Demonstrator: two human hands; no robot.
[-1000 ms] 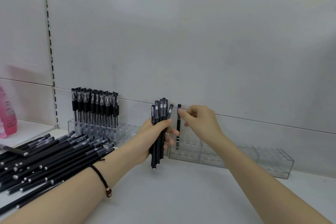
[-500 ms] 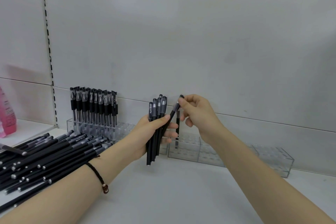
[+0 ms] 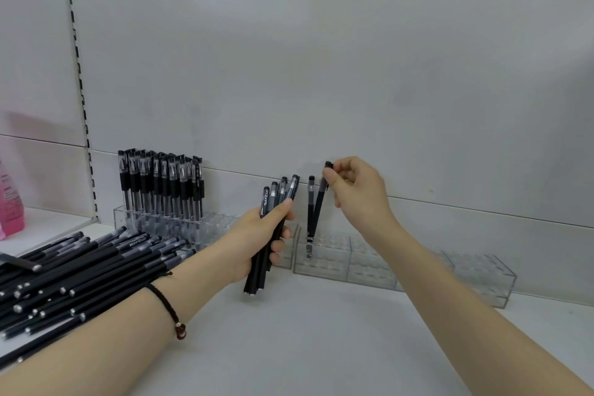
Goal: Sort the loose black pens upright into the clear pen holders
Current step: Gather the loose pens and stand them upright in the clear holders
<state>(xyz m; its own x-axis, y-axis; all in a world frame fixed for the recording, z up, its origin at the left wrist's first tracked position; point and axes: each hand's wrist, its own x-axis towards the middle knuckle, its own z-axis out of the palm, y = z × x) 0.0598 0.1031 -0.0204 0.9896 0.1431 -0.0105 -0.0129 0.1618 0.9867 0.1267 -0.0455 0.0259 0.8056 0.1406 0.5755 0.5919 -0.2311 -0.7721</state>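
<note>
On white shelf (image 3: 321, 347) before grey back panel (image 3: 321, 74): pinching slim black plastic pen (image 3: 319, 202) by its cap in right hand (image 3: 356, 193); clutching bundle of matching black pens (image 3: 277, 194) in left hand (image 3: 254, 241). Probably light, stiff, slick; best gripped near cap.

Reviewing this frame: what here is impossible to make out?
- Head view: which hole the tilted pen in the right hand goes to; the clear holder blurs its tip.
- Head view: how many pens the bundle holds; the left hand covers them.
- Head view: loose pile and pink bottle, cut off by the left edge.
</note>
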